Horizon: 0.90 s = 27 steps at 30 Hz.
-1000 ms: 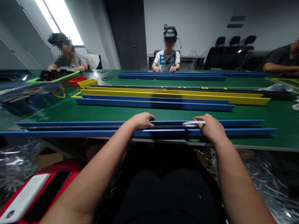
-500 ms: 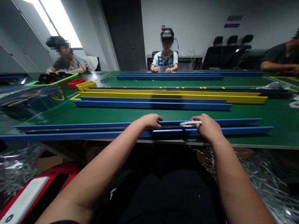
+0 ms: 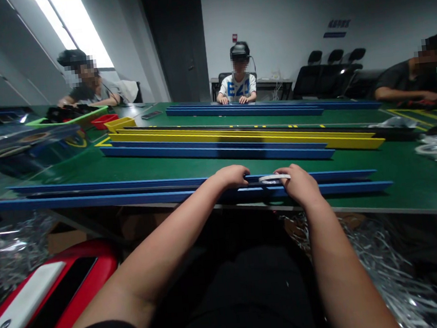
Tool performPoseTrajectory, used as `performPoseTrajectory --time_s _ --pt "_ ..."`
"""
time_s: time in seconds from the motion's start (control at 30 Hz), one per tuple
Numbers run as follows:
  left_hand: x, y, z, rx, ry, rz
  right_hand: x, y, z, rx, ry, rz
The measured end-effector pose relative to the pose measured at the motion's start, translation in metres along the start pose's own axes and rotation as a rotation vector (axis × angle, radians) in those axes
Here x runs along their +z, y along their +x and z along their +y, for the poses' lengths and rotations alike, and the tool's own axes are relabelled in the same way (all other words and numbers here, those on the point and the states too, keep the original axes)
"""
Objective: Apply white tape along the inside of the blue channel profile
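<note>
A long blue channel rail [image 3: 90, 193] lies along the near edge of the green table [image 3: 164, 164]. My left hand [image 3: 235, 176] rests on the rail with its fingers curled over the far lip. My right hand [image 3: 300, 184] sits just to the right, fingers closed on a small flat white piece [image 3: 274, 178] held over the rail's slot. The two hands are a short gap apart. What lies inside the slot under my hands is hidden.
More blue rails [image 3: 217, 151] and a yellow rail [image 3: 239, 139] cross the table's middle. Red, yellow and green bins [image 3: 112, 121] stand at the far left. Three other people sit around the table. A red case [image 3: 49, 299] lies at my lower left, shiny plastic wrap [image 3: 386, 266] below.
My left hand has slid right along the rail, closing the gap to my right hand. My right hand with the white piece has held its place on the rail.
</note>
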<state>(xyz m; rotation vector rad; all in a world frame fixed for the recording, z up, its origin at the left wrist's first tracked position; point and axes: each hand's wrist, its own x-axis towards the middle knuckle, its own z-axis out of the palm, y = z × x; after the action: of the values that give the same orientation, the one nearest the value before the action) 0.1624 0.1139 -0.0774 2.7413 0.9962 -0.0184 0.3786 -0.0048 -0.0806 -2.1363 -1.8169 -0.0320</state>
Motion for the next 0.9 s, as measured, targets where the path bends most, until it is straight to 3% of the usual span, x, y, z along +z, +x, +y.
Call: performPoseTrajectory --time_s 0.33,0.7,0.9 --pt "-0.002 -0.017 -0.006 0.071 0.089 0.087 -0.004 -0.004 -0.006 -0.022 0.044 0.024" --pt "-0.007 -0.064 -0.073 0.063 0.021 0.049 0.014 -0.012 -0.061 -0.198 0.242 0.061" --pt "-0.006 -0.072 -0.078 -0.044 0.042 0.081 0.018 -0.01 -0.062 -0.184 0.333 0.105"
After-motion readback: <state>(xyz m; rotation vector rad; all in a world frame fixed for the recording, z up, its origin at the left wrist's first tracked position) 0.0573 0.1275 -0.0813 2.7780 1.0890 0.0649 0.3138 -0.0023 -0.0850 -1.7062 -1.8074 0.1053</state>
